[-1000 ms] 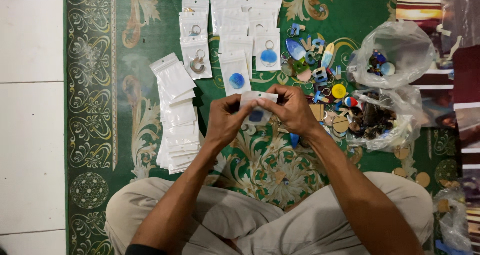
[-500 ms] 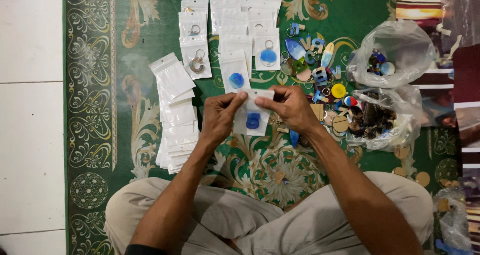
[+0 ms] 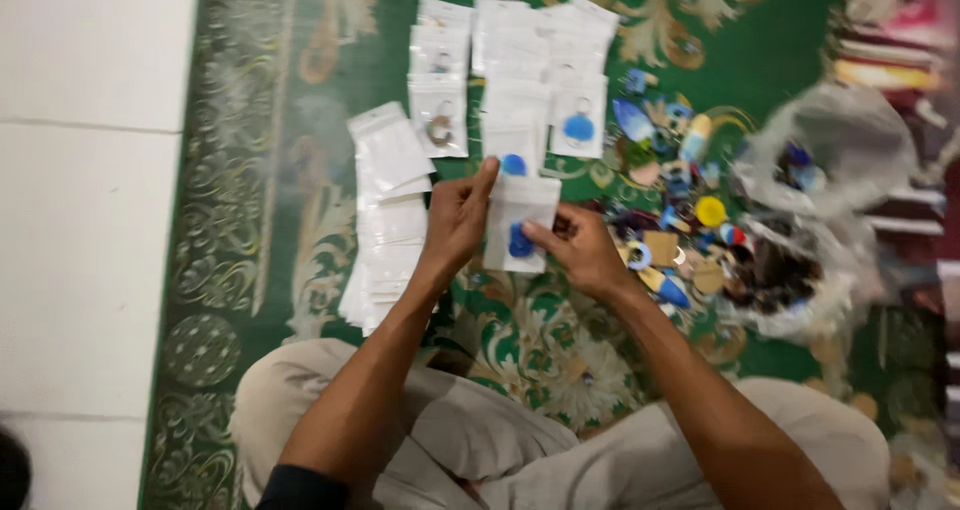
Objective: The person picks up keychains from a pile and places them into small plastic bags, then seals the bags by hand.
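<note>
A green patterned carpet (image 3: 300, 100) carries rows of filled white pouches (image 3: 520, 80), a stack of empty pouches (image 3: 385, 220) and loose coloured trinkets (image 3: 680, 200) beside clear plastic bags (image 3: 830, 150). Above it, the left hand (image 3: 458, 218) and right hand (image 3: 578, 250) both pinch one small white pouch (image 3: 520, 220) holding a blue disc (image 3: 520, 242).

Small white pouch with a blue piece (image 3: 518, 232) held up centre; filled white pouches (image 3: 520, 80) rowed beyond; empty stack (image 3: 385, 220) left; clear bags (image 3: 820, 160) right
</note>
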